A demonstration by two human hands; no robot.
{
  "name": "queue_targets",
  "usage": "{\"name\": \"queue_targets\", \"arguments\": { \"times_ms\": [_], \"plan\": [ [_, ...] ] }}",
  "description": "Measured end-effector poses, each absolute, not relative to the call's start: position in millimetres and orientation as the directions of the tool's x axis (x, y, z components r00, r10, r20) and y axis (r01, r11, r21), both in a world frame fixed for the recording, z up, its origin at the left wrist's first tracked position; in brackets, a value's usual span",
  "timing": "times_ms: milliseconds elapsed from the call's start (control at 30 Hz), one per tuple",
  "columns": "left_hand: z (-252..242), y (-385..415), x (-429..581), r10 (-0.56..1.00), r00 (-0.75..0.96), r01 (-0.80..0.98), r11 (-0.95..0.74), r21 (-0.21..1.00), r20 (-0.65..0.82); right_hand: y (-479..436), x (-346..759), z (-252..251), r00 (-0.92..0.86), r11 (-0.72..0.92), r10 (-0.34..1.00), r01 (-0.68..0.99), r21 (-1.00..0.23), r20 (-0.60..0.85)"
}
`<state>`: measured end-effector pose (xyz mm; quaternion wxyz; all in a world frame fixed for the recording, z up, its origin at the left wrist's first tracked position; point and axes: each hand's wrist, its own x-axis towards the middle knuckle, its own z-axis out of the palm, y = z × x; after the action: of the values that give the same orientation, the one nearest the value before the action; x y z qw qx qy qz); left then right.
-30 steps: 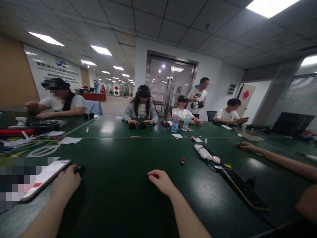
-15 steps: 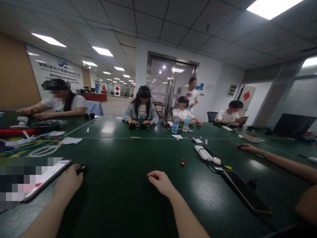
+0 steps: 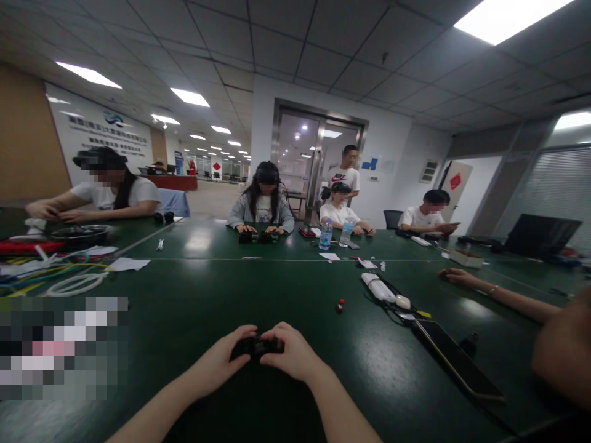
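Over the dark green table (image 3: 194, 320), my left hand (image 3: 224, 357) and my right hand (image 3: 295, 351) are close together in front of me. Between them is a small black object (image 3: 253, 347), or two touching ones; the blur and my fingers hide which. My left fingers and thumb are closed around its left side. The right thumb and fingers grip the right side. A small red and dark item (image 3: 340, 306) lies on the table, beyond my right hand and to its right.
To the right lie a white power strip (image 3: 379, 287) with cables and a dark phone (image 3: 457, 360). Coiled cables (image 3: 76, 284) and paper (image 3: 129, 264) are at left. Two bottles (image 3: 325, 234) stand farther back. Another person's arm (image 3: 503, 292) reaches in from the right; several people sit around.
My left hand has moved right from beside the phone at left, bringing the black object to my right hand. The right hand has stayed near its place and now grips the black object too.
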<state>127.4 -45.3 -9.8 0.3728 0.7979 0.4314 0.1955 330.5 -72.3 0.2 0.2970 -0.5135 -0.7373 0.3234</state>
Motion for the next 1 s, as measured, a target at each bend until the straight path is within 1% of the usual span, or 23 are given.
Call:
{"name": "queue_targets", "arguments": {
  "times_ms": [100, 267, 367, 433, 533, 600, 667, 733, 800, 900, 1000],
  "plan": [
    [-9, -45, 125, 0.833, 0.554, 0.536, -0.347, 0.769, -0.010, -72, 328, -1, -0.312, 0.277, 0.945, 0.591, -0.757, 0.103],
    [-5, -46, 126, 0.820, 0.572, 0.535, -0.379, 0.755, 0.006, -72, 322, -5, -0.307, 0.306, 0.942, 0.617, -0.725, 0.137],
    [-6, -47, 127, 0.813, 0.581, 0.523, -0.402, 0.752, 0.030, -71, 321, -5, -0.283, 0.289, 0.949, 0.594, -0.751, 0.141],
    [-7, -46, 126, 0.810, 0.586, 0.518, -0.405, 0.754, 0.032, -68, 325, -5, -0.214, 0.247, 0.964, 0.524, -0.815, 0.155],
    [-9, -45, 124, 0.809, 0.588, 0.515, -0.391, 0.763, 0.017, -61, 337, -3, -0.005, 0.195, 0.979, 0.340, -0.920, 0.206],
    [-9, -44, 123, 0.813, 0.582, 0.524, -0.372, 0.766, -0.003, -56, 347, -3, 0.125, 0.175, 0.970, 0.244, -0.954, 0.210],
    [-7, -45, 121, 0.813, 0.581, 0.531, -0.357, 0.768, -0.024, -53, 355, -3, 0.188, 0.148, 0.965, 0.197, -0.969, 0.185],
    [-4, -46, 120, 0.807, 0.588, 0.534, -0.339, 0.775, -0.052, -52, 358, -4, 0.195, 0.131, 0.967, 0.179, -0.975, 0.166],
    [0, -48, 120, 0.800, 0.597, 0.529, -0.337, 0.779, -0.059, -52, 358, -5, 0.166, 0.129, 0.973, 0.183, -0.974, 0.160],
    [4, -50, 122, 0.803, 0.595, 0.527, -0.359, 0.770, -0.033, -52, 356, -7, 0.129, 0.134, 0.978, 0.206, -0.969, 0.163],
    [4, -51, 124, 0.805, 0.593, 0.530, -0.371, 0.762, -0.021, -52, 356, -8, 0.138, 0.133, 0.977, 0.207, -0.969, 0.164]
  ]
}}
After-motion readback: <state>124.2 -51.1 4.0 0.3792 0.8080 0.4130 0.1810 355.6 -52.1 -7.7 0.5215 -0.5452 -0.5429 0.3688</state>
